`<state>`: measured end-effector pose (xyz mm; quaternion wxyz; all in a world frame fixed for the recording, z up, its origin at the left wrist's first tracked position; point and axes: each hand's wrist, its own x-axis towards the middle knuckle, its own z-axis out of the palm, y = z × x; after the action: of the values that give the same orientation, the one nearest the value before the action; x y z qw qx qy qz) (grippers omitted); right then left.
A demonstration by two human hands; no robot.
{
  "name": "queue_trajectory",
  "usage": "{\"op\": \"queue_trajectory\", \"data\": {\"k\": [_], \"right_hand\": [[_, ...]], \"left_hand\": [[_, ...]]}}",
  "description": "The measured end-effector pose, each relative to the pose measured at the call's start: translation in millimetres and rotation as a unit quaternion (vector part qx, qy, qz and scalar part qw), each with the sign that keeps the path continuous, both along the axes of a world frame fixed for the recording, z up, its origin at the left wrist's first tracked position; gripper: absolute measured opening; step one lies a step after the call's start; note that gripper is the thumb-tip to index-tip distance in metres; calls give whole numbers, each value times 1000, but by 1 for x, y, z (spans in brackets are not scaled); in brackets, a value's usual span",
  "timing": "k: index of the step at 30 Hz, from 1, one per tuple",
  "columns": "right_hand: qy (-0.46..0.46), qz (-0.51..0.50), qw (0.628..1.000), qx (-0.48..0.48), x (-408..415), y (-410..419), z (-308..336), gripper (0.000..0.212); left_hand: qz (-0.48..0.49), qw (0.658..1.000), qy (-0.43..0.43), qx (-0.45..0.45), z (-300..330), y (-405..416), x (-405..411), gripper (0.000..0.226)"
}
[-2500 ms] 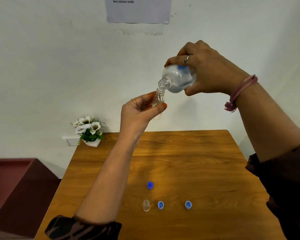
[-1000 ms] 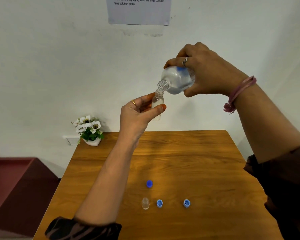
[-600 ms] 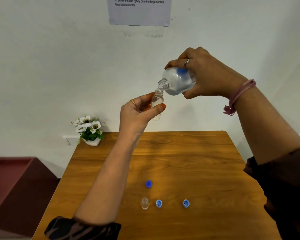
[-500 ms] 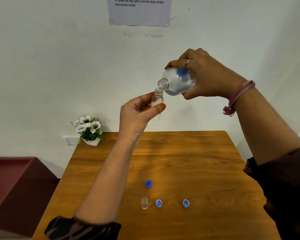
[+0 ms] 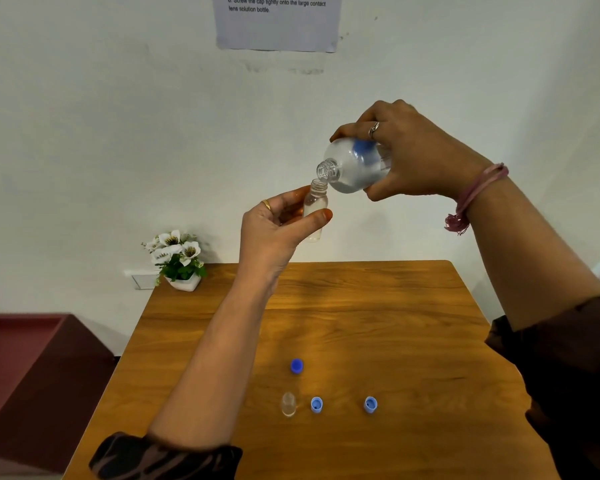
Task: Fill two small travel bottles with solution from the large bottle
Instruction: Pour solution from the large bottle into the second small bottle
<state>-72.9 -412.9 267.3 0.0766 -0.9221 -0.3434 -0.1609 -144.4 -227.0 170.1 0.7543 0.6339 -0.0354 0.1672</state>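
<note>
My left hand [image 5: 276,230] pinches a small clear travel bottle [image 5: 315,211] upright in the air above the table, thumb in front and fingers behind. My right hand [image 5: 413,154] grips the large clear solution bottle [image 5: 352,166], tilted with its open neck just over the small bottle's mouth. Clear liquid fills the lower side of the large bottle. A second small clear bottle [image 5: 288,404] stands uncapped on the wooden table [image 5: 378,323]. Three blue caps lie near it: a dark blue cap [image 5: 296,366], a light blue cap [image 5: 316,405] and another light blue cap [image 5: 370,405].
A small white pot of white flowers [image 5: 177,258] sits at the table's far left corner. A printed instruction sheet [image 5: 278,20] is taped to the white wall. A dark red piece of furniture [image 5: 32,368] stands left of the table.
Both hands with their bottles have sunk slightly in view while the large bottle's neck stays at the small bottle's mouth. The items on the table have not moved.
</note>
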Motion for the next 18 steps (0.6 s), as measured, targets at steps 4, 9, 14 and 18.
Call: {"op": "queue_trajectory", "data": {"k": [4,9,14,18], "right_hand": [[-7,-2,1000,-13,-3,1,2,85],[-17,-3,1000,-25,-7,2,5,85],[-25,-2,999,-28,-9,2,7,84],[-29,-1,999,-30,-10,2,7,84]], "left_hand": [[-3,1000,0,1,-1,-1,-2,36],[-4,1000,-1,3,0,-1,-5,35],[-2,1000,-1,2,0,-1,-7,35],[-2,1000,-2,5,0,-1,-8,35]]}}
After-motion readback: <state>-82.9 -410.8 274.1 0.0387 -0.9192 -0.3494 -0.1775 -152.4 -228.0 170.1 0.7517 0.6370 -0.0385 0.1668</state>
